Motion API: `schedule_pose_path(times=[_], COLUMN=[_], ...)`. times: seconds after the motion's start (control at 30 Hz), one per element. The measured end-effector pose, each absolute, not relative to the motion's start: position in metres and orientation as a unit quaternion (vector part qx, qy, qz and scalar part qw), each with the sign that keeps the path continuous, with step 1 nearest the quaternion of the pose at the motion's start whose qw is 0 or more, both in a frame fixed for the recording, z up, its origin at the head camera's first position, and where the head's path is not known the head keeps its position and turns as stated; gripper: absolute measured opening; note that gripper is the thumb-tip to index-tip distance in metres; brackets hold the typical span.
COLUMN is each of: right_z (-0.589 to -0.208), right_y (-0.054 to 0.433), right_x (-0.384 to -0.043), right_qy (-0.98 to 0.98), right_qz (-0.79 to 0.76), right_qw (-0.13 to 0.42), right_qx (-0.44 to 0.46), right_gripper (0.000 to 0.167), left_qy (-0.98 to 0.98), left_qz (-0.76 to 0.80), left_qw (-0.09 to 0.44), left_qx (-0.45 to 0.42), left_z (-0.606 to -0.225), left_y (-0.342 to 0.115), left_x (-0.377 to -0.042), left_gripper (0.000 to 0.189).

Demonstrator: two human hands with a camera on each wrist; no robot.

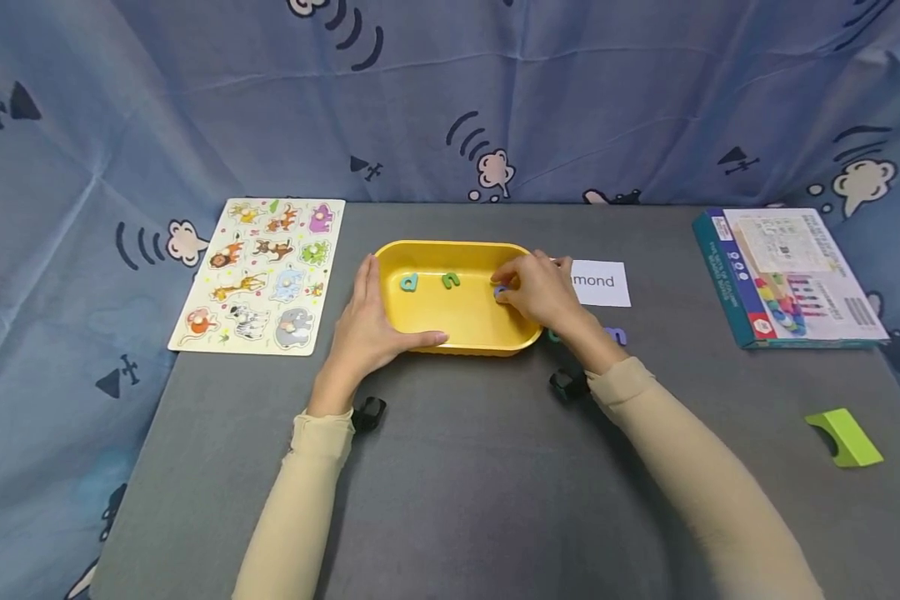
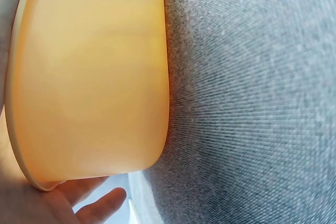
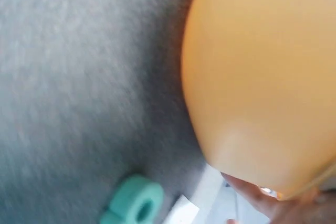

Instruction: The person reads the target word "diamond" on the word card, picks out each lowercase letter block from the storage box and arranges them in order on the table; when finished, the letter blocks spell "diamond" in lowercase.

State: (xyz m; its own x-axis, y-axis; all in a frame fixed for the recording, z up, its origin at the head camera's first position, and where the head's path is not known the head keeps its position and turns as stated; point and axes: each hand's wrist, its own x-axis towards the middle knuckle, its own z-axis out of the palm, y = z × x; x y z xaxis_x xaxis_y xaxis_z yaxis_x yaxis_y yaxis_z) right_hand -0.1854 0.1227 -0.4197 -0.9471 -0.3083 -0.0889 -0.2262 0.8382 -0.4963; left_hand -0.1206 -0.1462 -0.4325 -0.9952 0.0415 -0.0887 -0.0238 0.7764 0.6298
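Observation:
A yellow plastic tray (image 1: pixel 461 337) sits at the middle of the table. My left hand (image 1: pixel 367 321) holds its left end, with the thumb along the front rim and the fingers round the side. Over the tray's right end, my right hand (image 1: pixel 540 292) pinches a blue-purple letter (image 1: pixel 500 290), mostly hidden by the fingers. Inside the tray lie a teal letter (image 1: pixel 408 283) and a green letter n (image 1: pixel 450 281). Just right of the tray, partly behind my right wrist, are a green letter (image 1: pixel 553 336) and a purple letter (image 1: pixel 616 335).
A white card (image 1: pixel 600 283) reading "mmond", its left part covered, lies beyond my right wrist. An animal puzzle board (image 1: pixel 262 275) is at the left. To the right are a boxed toy set (image 1: pixel 791 275) and a lime-green arch block (image 1: pixel 847 437). A patterned blue cloth (image 1: pixel 420 100) hangs behind.

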Motion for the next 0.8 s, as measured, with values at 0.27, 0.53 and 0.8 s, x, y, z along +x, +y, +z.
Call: schedule_pose_path(times=[0.27, 0.53, 0.8], right_z=[-0.406, -0.385, -0.381], right_y=[0.133, 0.146, 0.166], right_x=[-0.173, -0.156, -0.131], right_qy=[0.956, 0.934, 0.900], right_qz=[-0.215, -0.303, -0.366], right_qw=[0.098, 0.025, -0.019], right_qx=[-0.172, -0.189, -0.235], right_gripper=[0.020, 0.026, 0.027], left_qy=[0.946, 0.947, 0.946], left_qz=[0.321, 0.317, 0.319], left_qw=[0.050, 0.055, 0.054], left_qx=[-0.003, -0.003, -0.001], left_z=[-0.431, -0.431, -0.432], left_y=[-0.144, -0.145, -0.145], left_x=[-0.121, -0.121, -0.121], left_gripper=[0.155, 0.155, 0.155])
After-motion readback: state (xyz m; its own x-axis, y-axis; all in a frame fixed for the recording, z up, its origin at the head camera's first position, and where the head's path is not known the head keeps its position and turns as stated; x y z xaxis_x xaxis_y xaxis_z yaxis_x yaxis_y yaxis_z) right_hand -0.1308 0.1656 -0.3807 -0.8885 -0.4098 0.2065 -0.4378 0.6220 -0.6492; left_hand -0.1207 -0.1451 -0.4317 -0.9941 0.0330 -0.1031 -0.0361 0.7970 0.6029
